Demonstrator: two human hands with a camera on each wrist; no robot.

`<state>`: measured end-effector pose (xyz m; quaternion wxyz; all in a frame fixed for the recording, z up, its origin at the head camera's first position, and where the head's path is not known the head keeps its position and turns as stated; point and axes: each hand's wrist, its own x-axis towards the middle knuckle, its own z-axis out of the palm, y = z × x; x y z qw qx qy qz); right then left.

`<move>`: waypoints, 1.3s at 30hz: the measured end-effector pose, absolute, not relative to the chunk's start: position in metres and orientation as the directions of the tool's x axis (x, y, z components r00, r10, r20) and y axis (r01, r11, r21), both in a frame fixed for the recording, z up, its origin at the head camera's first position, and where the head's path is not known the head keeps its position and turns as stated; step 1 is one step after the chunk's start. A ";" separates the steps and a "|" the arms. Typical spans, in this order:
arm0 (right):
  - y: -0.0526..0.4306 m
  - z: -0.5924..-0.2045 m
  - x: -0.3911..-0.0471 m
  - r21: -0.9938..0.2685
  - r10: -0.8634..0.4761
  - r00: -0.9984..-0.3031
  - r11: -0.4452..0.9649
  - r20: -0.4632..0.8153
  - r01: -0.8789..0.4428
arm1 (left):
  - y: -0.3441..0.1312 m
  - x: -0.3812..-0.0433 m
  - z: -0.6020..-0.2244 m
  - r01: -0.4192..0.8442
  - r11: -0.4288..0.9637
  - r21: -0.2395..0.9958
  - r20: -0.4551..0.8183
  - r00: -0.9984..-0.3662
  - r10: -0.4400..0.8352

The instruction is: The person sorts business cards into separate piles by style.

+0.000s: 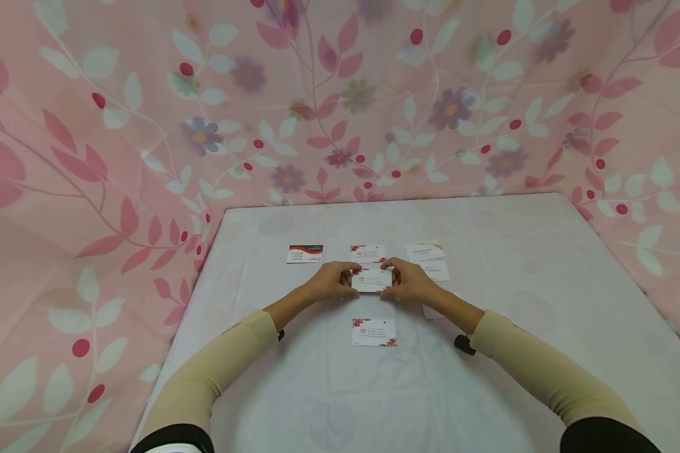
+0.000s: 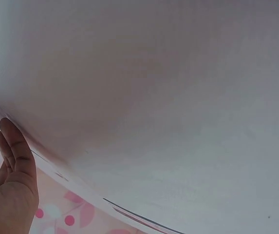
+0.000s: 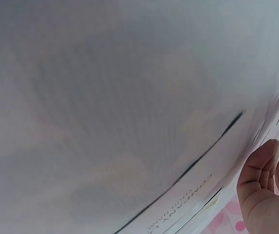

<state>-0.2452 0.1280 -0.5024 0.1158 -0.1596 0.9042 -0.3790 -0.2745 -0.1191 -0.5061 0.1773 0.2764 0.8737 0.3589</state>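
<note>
Between both hands a white business card [image 1: 372,280] with a red floral corner is held by its two short ends. My left hand [image 1: 335,280] pinches its left end, thumb below and fingers above. The right end is pinched by my right hand [image 1: 410,280] in the same way. Just beyond lies a matching floral card [image 1: 368,253], and another floral card [image 1: 373,332] lies nearer to me. In the wrist views the left hand [image 2: 12,180] and the right hand [image 3: 266,190] show curled fingers; the held card is not clear there.
A black, red and white card [image 1: 305,253] lies at the left. To the right are two white-and-green cards [image 1: 426,251], with another pale card [image 1: 432,313] partly behind the right forearm. The white cloth-covered table [image 1: 294,402] meets a pink floral curtain [image 1: 340,113].
</note>
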 end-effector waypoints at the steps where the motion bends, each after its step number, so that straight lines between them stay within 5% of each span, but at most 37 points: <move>1: 0.128 -0.502 -0.246 -0.719 -0.372 -0.924 0.666 -0.091 -0.197 | -0.119 -0.275 -0.506 0.358 0.593 0.721 -0.110 -0.786 0.608; 39: 0.125 -0.509 -0.303 -0.628 -0.346 -0.935 0.745 -0.075 -0.225 | -0.100 -0.323 -0.492 0.368 0.740 0.563 -0.128 -0.845 0.518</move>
